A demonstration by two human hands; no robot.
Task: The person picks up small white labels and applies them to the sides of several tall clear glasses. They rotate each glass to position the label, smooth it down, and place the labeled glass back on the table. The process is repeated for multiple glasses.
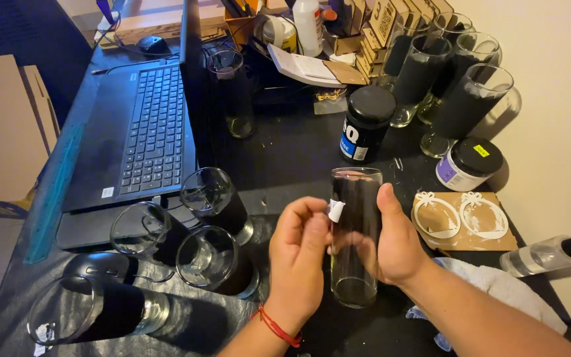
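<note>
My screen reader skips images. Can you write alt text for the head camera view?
Two hands hold a tall clear glass cylinder upright over a black table; the left hand pinches a small white sticker on it, the right hand grips its side. Similar glasses and a laptop surround them.

An open laptop [147,125] sat at the left of the dark table [285,158], a computer mouse [151,44] beyond it. Four black-wrapped glasses [196,228] lay near its front edge. More such glasses [451,79] stood upright at the right, near a black-lidded jar [367,122], a white tub [467,164] and a board with white cutouts [460,218].
</note>
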